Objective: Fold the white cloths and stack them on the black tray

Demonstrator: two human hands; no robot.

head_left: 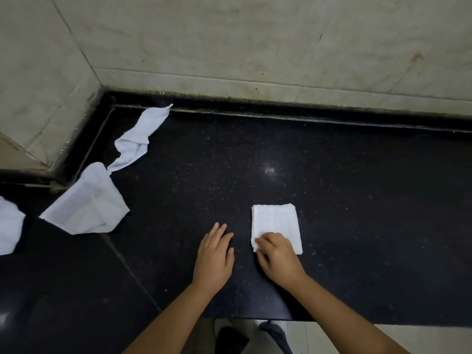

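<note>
one folded cloth [275, 224] done, pinched under right hand [277, 254] | left hand [214, 254] flat, relaxed on bench [332, 187] | three loose cloths [88, 203] far left, unfolded | no tray visible

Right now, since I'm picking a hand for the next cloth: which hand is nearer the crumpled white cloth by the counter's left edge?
Left. The left hand lies flat on the black counter, right of the crumpled white cloth; the right hand is farther right, gripping the folded cloth.
</note>
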